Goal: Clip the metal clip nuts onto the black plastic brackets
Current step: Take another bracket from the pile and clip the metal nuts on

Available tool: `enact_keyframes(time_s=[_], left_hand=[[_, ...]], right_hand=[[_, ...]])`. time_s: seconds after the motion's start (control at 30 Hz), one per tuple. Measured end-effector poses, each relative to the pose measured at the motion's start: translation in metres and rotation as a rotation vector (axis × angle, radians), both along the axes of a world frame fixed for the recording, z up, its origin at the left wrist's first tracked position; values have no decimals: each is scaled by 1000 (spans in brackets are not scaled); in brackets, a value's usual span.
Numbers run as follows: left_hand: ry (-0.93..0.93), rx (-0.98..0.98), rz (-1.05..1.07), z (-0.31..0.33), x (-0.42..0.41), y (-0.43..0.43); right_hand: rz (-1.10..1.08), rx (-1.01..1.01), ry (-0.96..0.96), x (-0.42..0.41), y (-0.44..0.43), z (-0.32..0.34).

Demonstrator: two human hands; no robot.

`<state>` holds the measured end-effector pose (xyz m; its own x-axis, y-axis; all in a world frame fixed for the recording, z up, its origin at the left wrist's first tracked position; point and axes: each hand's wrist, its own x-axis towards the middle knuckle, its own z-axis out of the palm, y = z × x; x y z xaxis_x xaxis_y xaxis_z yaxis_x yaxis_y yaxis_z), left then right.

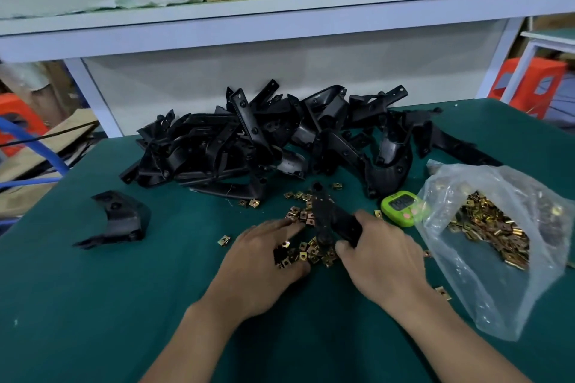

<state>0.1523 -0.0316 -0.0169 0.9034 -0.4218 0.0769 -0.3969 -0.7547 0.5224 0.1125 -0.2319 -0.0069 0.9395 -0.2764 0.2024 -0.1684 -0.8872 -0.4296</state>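
My right hand (381, 253) grips a black plastic bracket (334, 221) and holds it tilted just above the green table. My left hand (264, 256) lies over a scatter of brass-coloured metal clip nuts (306, 250), its fingers curled down among them; whether it pinches one is hidden. A large heap of black brackets (273, 143) lies at the back of the table. One bracket (119, 219) lies apart at the left. A clear plastic bag (494, 246) at the right holds many more clip nuts.
A green digital timer (401, 207) sits between the held bracket and the bag. Loose clip nuts (224, 240) lie singly around the hands. A white shelf frame (280, 28) stands behind the table. Orange stools (529, 84) stand beyond the table's right edge.
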Motion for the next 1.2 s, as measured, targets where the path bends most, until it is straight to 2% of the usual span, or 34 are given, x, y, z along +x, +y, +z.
enact_keyframes(time_s=[0.2,0.43,0.53,0.6,0.67,0.8,0.9,1.03,1.13,1.2], left_hand=[[29,-318,24,4,-6,-8],[-285,-201,196,-1,-10,-13],[-324,-271,330,1,-11,-13],[-322,-330,361,2,-11,-11],[-289,-313,366,4,-12,-10],[-310,-218,255,8,-14,-7],[-303,-261,39,8,-14,-8],[-250,-284,-91,4,-14,-16],[-200,-217,-118,-5,-17,-24],[-272,-191,-90,-8,-17,-29]], right_hand=[[208,91,-1,0,12,-7],[222,107,5,1,8,-8],[234,134,13,0,7,-5],[260,186,27,-1,9,-2],[298,154,54,-3,10,-1],[300,114,84,-4,12,-2],[272,120,70,-4,11,-2],[217,148,26,-2,4,0],[173,104,26,-2,1,-1],[163,69,38,-2,1,-2]])
